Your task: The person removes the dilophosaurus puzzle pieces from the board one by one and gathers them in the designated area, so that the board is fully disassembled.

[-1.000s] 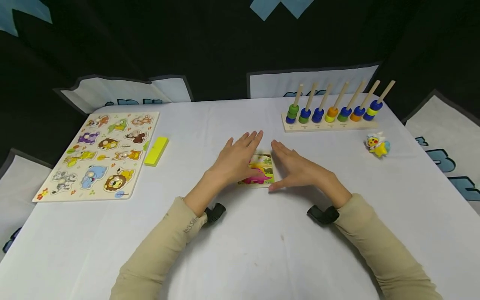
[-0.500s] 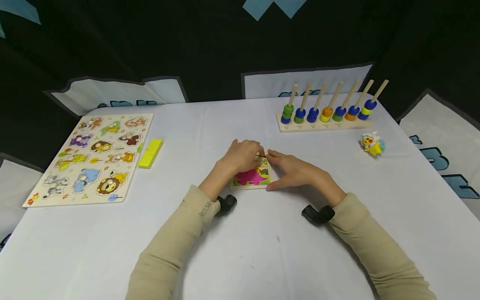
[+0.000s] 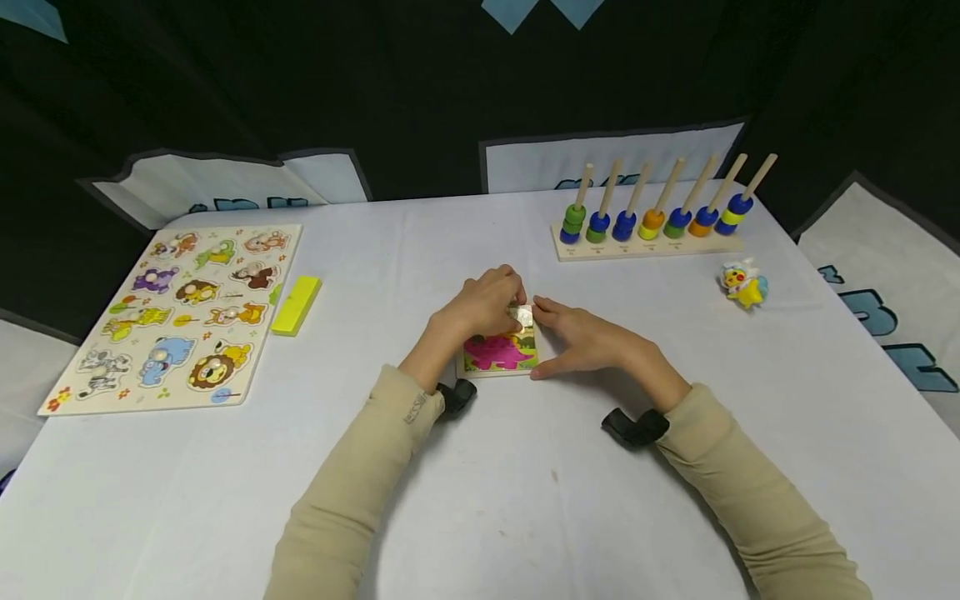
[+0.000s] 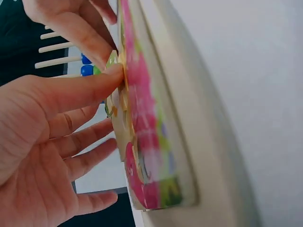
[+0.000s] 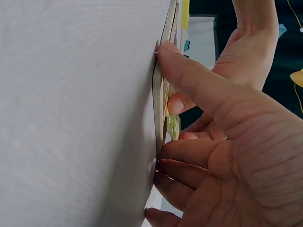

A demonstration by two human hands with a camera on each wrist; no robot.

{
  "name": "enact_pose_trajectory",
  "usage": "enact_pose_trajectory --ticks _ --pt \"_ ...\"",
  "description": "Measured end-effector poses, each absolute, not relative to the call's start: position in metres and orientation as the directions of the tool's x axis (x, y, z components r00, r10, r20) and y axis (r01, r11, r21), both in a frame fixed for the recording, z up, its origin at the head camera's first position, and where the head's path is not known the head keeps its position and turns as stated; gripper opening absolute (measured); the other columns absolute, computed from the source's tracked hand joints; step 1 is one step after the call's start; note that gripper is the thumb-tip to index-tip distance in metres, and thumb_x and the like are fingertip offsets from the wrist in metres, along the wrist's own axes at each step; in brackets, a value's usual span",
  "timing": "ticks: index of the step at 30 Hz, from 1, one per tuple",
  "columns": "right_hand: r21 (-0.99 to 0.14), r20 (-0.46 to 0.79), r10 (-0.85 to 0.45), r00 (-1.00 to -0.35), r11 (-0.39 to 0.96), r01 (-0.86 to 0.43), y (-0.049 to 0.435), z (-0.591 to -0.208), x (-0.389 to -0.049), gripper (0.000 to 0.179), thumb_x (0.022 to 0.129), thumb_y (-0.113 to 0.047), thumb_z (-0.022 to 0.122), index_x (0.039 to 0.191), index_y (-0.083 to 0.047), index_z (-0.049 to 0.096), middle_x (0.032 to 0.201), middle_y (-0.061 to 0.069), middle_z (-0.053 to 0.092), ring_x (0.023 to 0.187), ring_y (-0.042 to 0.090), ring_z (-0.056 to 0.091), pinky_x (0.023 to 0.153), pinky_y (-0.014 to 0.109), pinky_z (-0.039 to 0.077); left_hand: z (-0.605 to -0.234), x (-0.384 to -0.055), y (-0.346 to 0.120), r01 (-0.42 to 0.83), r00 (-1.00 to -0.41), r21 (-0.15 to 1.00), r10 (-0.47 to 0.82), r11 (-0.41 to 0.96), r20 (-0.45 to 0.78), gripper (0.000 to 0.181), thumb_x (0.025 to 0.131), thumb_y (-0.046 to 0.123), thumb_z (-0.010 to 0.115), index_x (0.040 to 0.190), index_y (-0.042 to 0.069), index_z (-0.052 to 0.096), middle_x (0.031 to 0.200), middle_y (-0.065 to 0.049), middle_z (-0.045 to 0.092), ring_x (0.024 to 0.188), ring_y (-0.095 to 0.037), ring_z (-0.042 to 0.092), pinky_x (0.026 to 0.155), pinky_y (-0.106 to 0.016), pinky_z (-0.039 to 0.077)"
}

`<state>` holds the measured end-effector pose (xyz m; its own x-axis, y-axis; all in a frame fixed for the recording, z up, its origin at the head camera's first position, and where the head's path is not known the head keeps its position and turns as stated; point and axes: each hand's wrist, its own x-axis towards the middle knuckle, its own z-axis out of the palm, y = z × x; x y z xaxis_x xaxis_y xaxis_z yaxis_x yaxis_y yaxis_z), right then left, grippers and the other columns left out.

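A small wooden jigsaw puzzle [image 3: 498, 353] with a pink dinosaur picture lies at the middle of the table, between both hands. My left hand [image 3: 483, 307] is over its upper part. In the left wrist view, thumb and forefinger pinch a puzzle piece [image 4: 112, 59], which stands tilted up from the board; the other fingers are spread. Along the puzzle's right edge, my right hand [image 3: 588, 340] touches with thumb and fingertips, fairly straight. The right wrist view has that thumb [image 5: 177, 64] against the board's side. The left hand hides the puzzle's upper left.
A large animal peg puzzle [image 3: 168, 321] lies at left, with a yellow block [image 3: 296, 306] beside it. A counting rack [image 3: 648, 243] with upright pegs and coloured beads stands back right. Before it sits a small yellow figurine [image 3: 743, 284]. Dark cloth with pale patches hangs behind.
My left hand has gone from lying flat over the puzzle to curling down and pinching a piece at its upper part. The right hand stays at the puzzle's right edge. The view shifted slightly.
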<state>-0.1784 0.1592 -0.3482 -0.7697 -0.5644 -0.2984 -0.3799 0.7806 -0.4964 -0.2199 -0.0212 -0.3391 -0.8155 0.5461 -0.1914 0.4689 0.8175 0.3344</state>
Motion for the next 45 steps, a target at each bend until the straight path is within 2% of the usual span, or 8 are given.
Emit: enact_pose_trajectory --ticks 4,9,13,16,22,28,37,45 --pt "-0.489 -0.302 -0.561 -0.771 0.785 -0.379 0.159 -0.348 -0.179 0.101 0.079 -0.044 0.075 0.15 0.002 0.019 0.16 0.02 0.01 0.147 0.037 0.014 0.117 0.05 0.019 -0.342 -0.22 -0.024 0.491 -0.811 0.353 0.566 0.796 -0.148 0.03 0.083 0.021 0.075 0.107 0.011 0.06 0.119 -0.005 0.053 0.111 -0.023 0.048 0.096 -0.045 0.042" --pt "-0.493 -0.295 -0.565 -0.77 0.781 -0.384 0.159 -0.349 -0.178 0.101 0.08 -0.044 0.075 0.15 0.002 0.019 0.16 0.021 0.01 0.147 0.038 0.014 0.117 0.051 0.02 -0.344 -0.22 -0.028 0.475 -0.793 0.468 0.593 0.745 -0.139 0.029 0.084 0.014 0.072 0.108 0.006 0.057 0.108 -0.006 0.058 0.097 -0.02 0.05 0.093 -0.036 0.043" --pt "-0.49 -0.295 -0.568 -0.769 0.78 -0.388 0.159 -0.348 -0.178 0.1 0.08 -0.044 0.074 0.15 0.003 0.018 0.16 0.021 0.009 0.147 0.038 0.014 0.117 0.051 0.02 -0.346 -0.222 -0.031 0.476 -0.781 0.512 0.612 0.715 -0.128 0.034 0.085 0.012 0.071 0.116 0.005 0.057 0.104 -0.008 0.057 0.094 -0.02 0.051 0.088 -0.032 0.044" --pt "-0.489 -0.299 -0.566 -0.768 0.782 -0.386 0.158 -0.347 -0.178 0.101 0.081 -0.043 0.074 0.15 0.003 0.017 0.16 0.02 0.008 0.147 0.036 0.013 0.117 0.05 0.019 -0.347 -0.224 -0.032 0.488 -0.774 0.519 0.623 0.702 -0.115 0.036 0.085 0.011 0.069 0.119 0.005 0.059 0.102 -0.009 0.056 0.094 -0.021 0.053 0.088 -0.032 0.044" --pt "-0.494 -0.297 -0.569 -0.767 0.779 -0.387 0.158 -0.347 -0.179 0.1 0.081 -0.042 0.073 0.15 0.004 0.018 0.16 0.02 0.008 0.148 0.036 0.012 0.118 0.049 0.018 -0.348 -0.227 -0.034 0.508 -0.778 0.506 0.624 0.696 -0.077 0.022 0.086 0.012 0.068 0.106 0.004 0.065 0.097 -0.009 0.055 0.09 -0.021 0.053 0.084 -0.032 0.044" --pt "-0.498 -0.297 -0.569 -0.767 0.777 -0.384 0.158 -0.347 -0.178 0.1 0.081 -0.044 0.073 0.149 0.004 0.018 0.16 0.021 0.008 0.147 0.037 0.013 0.117 0.05 0.019 -0.349 -0.227 -0.032 0.469 -0.798 0.519 0.595 0.715 -0.099 0.017 0.089 0.015 0.065 0.103 0.006 0.066 0.087 -0.006 0.059 0.085 -0.019 0.049 0.078 -0.03 0.04" --pt "-0.499 -0.297 -0.563 -0.771 0.78 -0.377 0.156 -0.346 -0.179 0.095 0.084 -0.043 0.071 0.149 0.002 0.02 0.16 0.02 0.008 0.148 0.035 0.012 0.117 0.048 0.019 -0.344 -0.225 -0.03 0.468 -0.828 0.465 0.556 0.751 -0.064 0.018 0.09 0.012 0.062 0.108 0.009 0.067 0.093 -0.006 0.069 0.086 -0.02 0.056 0.081 -0.035 0.046" --pt "-0.49 -0.3 -0.559 -0.773 0.785 -0.378 0.156 -0.347 -0.178 0.094 0.084 -0.042 0.071 0.149 0.002 0.02 0.16 0.02 0.009 0.147 0.036 0.014 0.117 0.049 0.021 -0.338 -0.224 -0.032 0.449 -0.827 0.529 0.559 0.72 -0.059 0.025 0.09 0.011 0.062 0.116 0.01 0.064 0.085 -0.006 0.067 0.071 -0.016 0.055 0.069 -0.027 0.044"
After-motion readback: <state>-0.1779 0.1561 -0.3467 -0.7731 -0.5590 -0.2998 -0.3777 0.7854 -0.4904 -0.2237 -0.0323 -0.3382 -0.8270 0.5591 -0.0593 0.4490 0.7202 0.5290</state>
